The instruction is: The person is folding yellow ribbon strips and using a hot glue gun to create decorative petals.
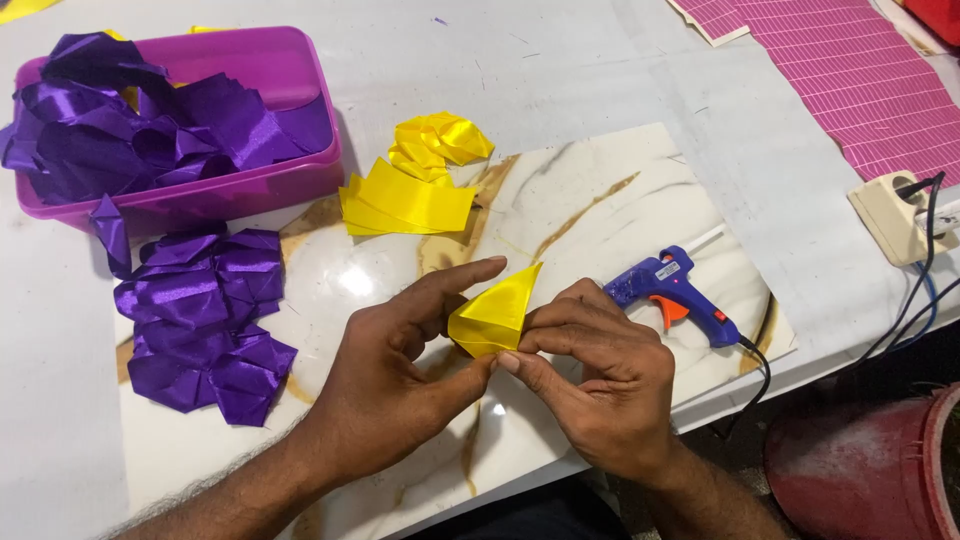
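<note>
While both hands meet over the marble board [600,200] near the front edge of the desk [560,70], they pinch a folded yellow ribbon piece [493,315] between them. The left hand [400,370] grips its lower left corner with thumb and fingers, forefinger stretched out above it; the right hand [600,385] presses its lower right side with curled fingertips. Just beside the right hand lies a blue glue gun [675,293] with an orange trigger, its cord running off the front edge. Yellow ribbon squares [405,200] sit further back on the board. Folded purple ribbon pieces [205,325] lie toward the left edge, below a purple box [250,60] holding more purple ribbon. A pink mat [850,70] fills the far right corner
</note>
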